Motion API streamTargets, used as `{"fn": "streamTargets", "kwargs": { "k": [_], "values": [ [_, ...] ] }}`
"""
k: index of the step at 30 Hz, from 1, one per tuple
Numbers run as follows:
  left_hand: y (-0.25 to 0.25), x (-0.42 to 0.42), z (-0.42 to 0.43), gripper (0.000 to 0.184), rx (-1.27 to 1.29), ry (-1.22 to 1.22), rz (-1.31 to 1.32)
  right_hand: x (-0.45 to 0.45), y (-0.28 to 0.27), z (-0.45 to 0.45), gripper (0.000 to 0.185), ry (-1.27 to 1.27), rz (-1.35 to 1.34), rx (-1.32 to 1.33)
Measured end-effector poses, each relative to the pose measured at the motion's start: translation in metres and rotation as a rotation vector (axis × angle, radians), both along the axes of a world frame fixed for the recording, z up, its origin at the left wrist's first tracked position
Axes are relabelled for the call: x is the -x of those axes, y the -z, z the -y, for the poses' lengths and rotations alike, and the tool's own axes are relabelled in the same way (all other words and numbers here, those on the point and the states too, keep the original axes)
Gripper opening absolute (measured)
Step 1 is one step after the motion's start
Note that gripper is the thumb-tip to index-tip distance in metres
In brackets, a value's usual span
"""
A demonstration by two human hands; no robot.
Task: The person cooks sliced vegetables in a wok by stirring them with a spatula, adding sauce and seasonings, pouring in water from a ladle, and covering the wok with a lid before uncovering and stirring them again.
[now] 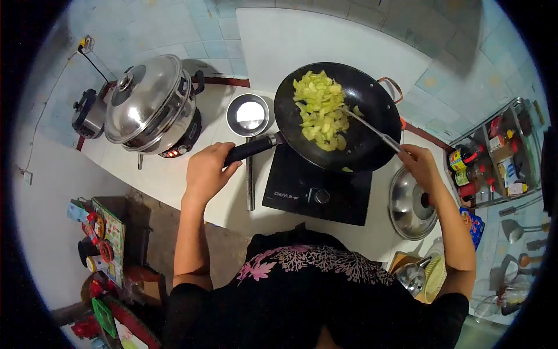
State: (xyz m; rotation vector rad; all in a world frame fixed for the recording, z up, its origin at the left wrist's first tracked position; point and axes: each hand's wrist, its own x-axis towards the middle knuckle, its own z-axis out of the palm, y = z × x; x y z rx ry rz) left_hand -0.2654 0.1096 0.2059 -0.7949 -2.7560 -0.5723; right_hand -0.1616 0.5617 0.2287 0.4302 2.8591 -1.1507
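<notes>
A large black wok (372, 142) sits over the black induction cooker (343, 200), with pale green vegetable slices (321, 110) gathered on its left side. My left hand (208, 171) is wrapped round the wok's black handle (253, 150). In my right hand (419, 166) is the end of a metal spatula (372, 128), whose tip reaches into the wok at the right edge of the slices. The spatula's blade is mostly hidden by them.
Left of the wok lies a small pan (248, 115), with a large lidded steamer (154, 104) and a rice cooker (89, 114) farther left. A metal lid (410, 203) lies by my right forearm. Bottles (459, 157) stand on a rack at right.
</notes>
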Motion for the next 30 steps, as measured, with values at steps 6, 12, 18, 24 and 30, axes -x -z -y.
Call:
{"fn": "streamTargets", "kwargs": {
  "k": [6,12,18,24,30],
  "values": [
    [0.002,0.0,-0.002,0.031,0.013,-0.024,-0.004,-0.022,-0.027,-0.006,0.03,-0.132,-0.454,-0.712],
    [0.001,-0.001,-0.002,0.031,0.008,-0.018,0.017,-0.008,-0.03,0.005,0.039,-0.043,-0.401,-0.986],
    [0.001,-0.001,-0.001,0.031,-0.008,-0.006,0.032,-0.006,-0.014,0.003,0.047,-0.177,-0.262,-1.022],
    [0.002,0.0,-0.002,0.033,0.015,-0.006,0.013,-0.025,-0.081,-0.011,0.035,-0.206,-0.234,-0.919],
    [0.006,-0.001,0.001,0.034,0.015,0.017,0.018,-0.019,-0.102,-0.047,0.029,-0.162,-0.069,-0.784]
  ]
}}
